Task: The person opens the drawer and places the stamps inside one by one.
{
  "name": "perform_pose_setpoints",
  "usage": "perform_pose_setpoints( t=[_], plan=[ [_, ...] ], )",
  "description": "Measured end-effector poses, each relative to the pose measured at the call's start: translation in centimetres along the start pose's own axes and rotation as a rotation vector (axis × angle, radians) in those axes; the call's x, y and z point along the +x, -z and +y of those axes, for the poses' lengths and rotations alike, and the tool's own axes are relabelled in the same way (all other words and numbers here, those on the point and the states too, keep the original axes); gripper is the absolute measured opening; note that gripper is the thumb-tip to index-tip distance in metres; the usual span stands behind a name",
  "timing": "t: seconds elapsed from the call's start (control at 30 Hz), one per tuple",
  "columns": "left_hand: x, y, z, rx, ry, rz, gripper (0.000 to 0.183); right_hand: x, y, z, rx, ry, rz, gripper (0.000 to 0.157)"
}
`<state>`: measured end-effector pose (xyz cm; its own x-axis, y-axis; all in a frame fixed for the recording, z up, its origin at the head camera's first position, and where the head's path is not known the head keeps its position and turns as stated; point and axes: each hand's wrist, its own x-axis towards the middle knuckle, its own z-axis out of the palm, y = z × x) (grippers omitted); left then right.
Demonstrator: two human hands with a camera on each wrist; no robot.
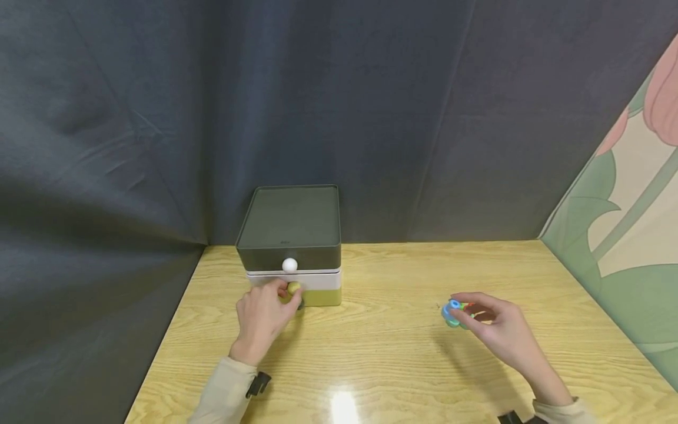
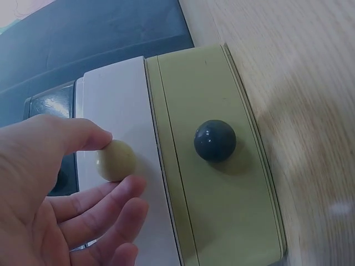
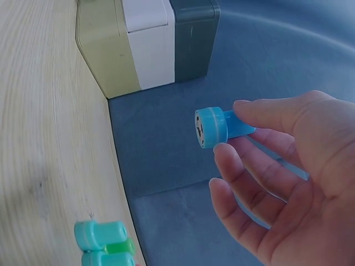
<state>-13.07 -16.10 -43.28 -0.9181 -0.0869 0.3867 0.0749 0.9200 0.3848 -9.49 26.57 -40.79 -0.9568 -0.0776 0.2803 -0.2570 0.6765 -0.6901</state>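
My left hand pinches a yellow-green round knob on the front of the white middle drawer. Thumb and fingertips lie on opposite sides of the knob. This drawer belongs to a small stacked box with a dark top and a green bottom drawer. Over on the right, my right hand holds a small blue toy stamp by its narrow handle, its printed face pointing away from the palm. Teal stamps and a green one sit on the table below that hand.
A white knob sticks out from the dark top drawer, and a dark knob from the green one. The wooden table meets a dark curtain behind the box. A flowered panel stands along the right side.
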Motion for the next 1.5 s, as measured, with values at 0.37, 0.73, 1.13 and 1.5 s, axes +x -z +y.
perform_pose_setpoints(
  t=[0.37,0.73,1.13,1.5],
  plan=[
    [-1.3,0.7,0.2,0.032,-0.026,0.001,0.026,0.4,-1.0,-1.0,0.016,0.013,-0.043,0.022],
    [-2.7,1.3,0.6,0.071,-0.051,-0.007,0.025,1.3,-2.2,-2.6,0.051,0.033,-0.066,0.022],
    [-4.4,2.0,0.6,0.064,-0.062,-0.011,0.023,2.4,-3.5,-4.5,0.104,0.13,-0.115,0.023],
    [-5.3,2.3,0.7,0.056,-0.044,-0.029,0.022,3.9,-5.9,-6.4,0.15,0.215,-0.145,0.021]
  ],
)
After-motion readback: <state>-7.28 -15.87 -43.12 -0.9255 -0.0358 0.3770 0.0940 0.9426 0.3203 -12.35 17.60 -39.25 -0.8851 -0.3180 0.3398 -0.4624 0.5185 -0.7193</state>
